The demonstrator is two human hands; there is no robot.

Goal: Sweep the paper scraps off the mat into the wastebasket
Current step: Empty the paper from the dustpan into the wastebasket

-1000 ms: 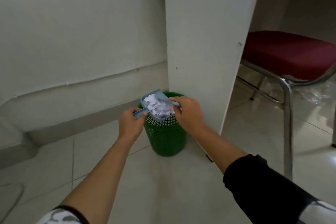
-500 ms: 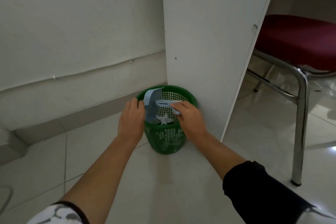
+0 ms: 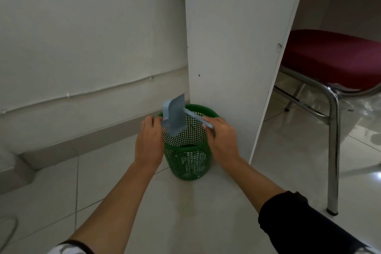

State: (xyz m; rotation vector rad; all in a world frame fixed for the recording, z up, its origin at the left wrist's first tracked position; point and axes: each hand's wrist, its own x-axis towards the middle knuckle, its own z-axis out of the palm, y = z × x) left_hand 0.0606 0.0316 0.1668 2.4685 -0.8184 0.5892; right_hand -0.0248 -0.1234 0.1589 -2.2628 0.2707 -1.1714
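A light blue dustpan is gripped by the left hand and held tilted over the green wastebasket. A small brush is pinched by the right hand above the wastebasket rim. Paper scraps are seen faintly inside the wastebasket.

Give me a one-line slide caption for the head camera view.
Left hand tips a pale blue plastic dustpan over a green mesh wastebasket while right hand holds a matching brush.
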